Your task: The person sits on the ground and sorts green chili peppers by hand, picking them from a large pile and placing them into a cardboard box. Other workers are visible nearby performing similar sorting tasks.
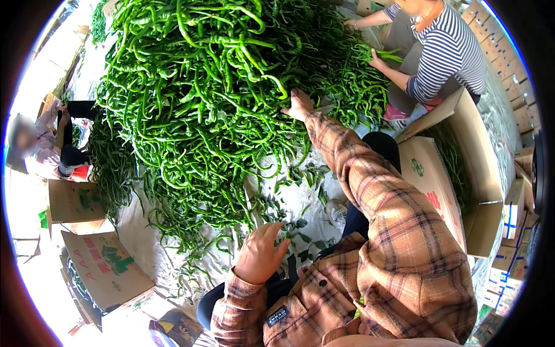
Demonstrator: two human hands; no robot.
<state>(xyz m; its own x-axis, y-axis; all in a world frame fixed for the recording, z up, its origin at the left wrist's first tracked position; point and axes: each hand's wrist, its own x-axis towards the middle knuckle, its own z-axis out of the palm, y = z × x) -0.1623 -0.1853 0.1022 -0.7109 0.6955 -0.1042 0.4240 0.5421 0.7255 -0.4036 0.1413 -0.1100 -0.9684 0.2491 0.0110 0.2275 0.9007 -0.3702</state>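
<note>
A big heap of long green chili peppers [204, 108] lies before me on a pale sheet [299, 199]. My right hand [300, 105] reaches out to the right side of the heap, its thumb and fingers apart at the peppers. Nothing gripped shows in it, though the fingertips are partly hard to make out. Close to my body, above my bent leg, my left hand [261, 252] is held with fingers spread and holds nothing. Loose leaves [303, 238] and stray peppers [190, 273] are scattered on the sheet near it.
To my right stands an open cardboard box [427, 173] with peppers inside. A person in a striped top [451, 56] crouches beyond it, peppers in one hand. Another person [47, 134] sits at far left, near further cardboard boxes [104, 269]. Stacked cartons [511, 247] line the right.
</note>
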